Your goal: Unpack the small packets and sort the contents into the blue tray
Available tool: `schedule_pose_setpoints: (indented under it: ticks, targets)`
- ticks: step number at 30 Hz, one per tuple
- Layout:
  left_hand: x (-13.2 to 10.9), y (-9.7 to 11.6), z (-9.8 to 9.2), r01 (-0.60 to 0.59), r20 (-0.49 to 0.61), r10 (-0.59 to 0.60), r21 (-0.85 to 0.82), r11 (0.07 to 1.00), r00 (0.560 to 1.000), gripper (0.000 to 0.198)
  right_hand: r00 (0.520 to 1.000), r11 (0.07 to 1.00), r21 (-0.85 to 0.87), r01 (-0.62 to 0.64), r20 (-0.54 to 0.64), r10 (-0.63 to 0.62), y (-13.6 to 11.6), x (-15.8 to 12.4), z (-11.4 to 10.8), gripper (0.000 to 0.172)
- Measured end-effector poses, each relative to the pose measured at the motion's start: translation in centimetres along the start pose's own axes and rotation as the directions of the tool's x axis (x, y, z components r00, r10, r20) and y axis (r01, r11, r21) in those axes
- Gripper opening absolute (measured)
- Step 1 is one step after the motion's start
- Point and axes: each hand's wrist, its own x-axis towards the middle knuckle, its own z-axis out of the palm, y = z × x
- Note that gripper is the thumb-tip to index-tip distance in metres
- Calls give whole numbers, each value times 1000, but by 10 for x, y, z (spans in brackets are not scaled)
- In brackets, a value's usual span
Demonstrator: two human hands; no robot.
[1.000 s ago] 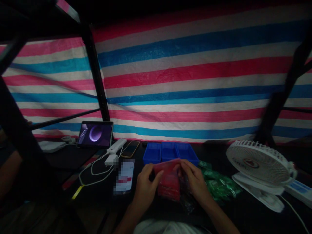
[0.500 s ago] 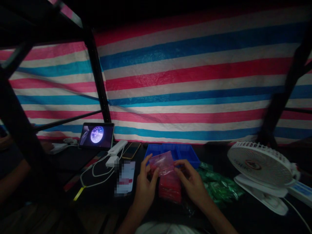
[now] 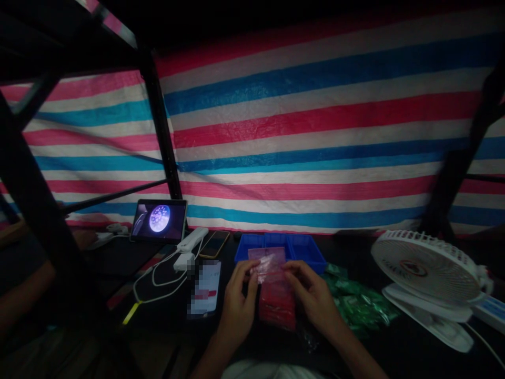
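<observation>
A clear, pinkish plastic bag point(image 3: 271, 259) is held up between my two hands, above a stack of red packets point(image 3: 277, 308) on the dark table. My left hand point(image 3: 240, 295) pinches the bag's left edge between thumb and fingers. At its right edge, the fingertips of my right hand point(image 3: 310, 292) are closed on it too. Behind the bag stands a blue compartment tray point(image 3: 305, 251), partly covered by it. Green shiny packets point(image 3: 361, 302) lie in a heap to the right of my right hand.
A white clip fan point(image 3: 426, 279) stands at the right. Left of my hands lie a lit phone point(image 3: 205, 287), a dark phone point(image 3: 214, 243) and a power strip point(image 3: 192, 239) with white cables. A tablet point(image 3: 159, 221) leans farther back. Another person's arm point(image 3: 27, 295) shows at the far left.
The bag has straightened from a tilt, its upper edge now nearly level. My left hand's fingers have shifted along its left edge. The view has moved slightly.
</observation>
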Motion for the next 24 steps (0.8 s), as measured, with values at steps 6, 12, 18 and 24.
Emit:
schedule_pose_setpoints:
  ticks: [6, 12, 18, 24]
  targets:
    - [-3, -1, -6, -78, 77, 79, -16, 997, 994, 35, 1000, 999, 26, -28, -12, 28, 3, 0, -2, 29]
    - [0, -5, -8, -199, 142, 174, 184, 963, 974, 41, 996, 997, 48, -54, -75, 58, 3, 2, -3, 35]
    - [19, -8, -9, -283, 30, 309, 494, 822, 951, 15, 997, 999, 21, -43, -64, 44, 2, 3, -1, 33]
    - [46, -17, -14, -251, 71, 282, 693, 676, 957, 14, 996, 998, 37, -56, -73, 59, 3, 3, -1, 35]
